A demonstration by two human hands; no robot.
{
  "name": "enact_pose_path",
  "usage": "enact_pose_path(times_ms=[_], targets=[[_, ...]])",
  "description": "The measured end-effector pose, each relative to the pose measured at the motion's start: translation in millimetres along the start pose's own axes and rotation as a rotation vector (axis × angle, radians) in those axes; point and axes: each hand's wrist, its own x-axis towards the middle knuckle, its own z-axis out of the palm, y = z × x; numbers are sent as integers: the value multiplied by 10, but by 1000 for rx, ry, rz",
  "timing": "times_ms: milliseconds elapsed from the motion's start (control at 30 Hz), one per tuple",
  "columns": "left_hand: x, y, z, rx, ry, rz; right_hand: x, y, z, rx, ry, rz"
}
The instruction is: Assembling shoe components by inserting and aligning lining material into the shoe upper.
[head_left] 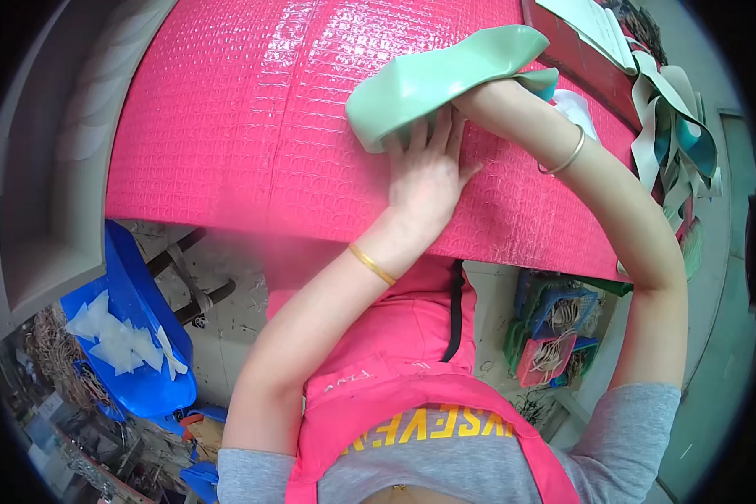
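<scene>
A mint-green shoe upper (445, 76), smooth and curved, is at the far side of the pink table, its rounded end to the left. My left hand (428, 172) lies palm down on the table with its fingers stretched forward and the thumb apart; the fingertips go under the upper's near edge. From the right, my right hand (483, 99) reaches into the fold of the upper, so its fingers are hidden. A bit of blue lining (548, 89) shows at the upper's right end.
A glossy pink textured cover (252, 109) spans the table. More pale uppers (676, 126) hang at the right edge, near white papers (592, 29). Below left, a blue bin (139, 382) holds white pieces. Small baskets (550, 349) stand below right. A grey frame (59, 168) borders the left.
</scene>
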Motion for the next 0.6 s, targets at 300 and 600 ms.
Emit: enact_pose_path(times_ms=[300, 600], targets=[[-164, -350, -548, -197, -187, 71, -292, -388, 76, 1431, 425, -1], [-52, -620, -920, 671, -261, 479, 85, -693, -68, 1256, 597, 194]])
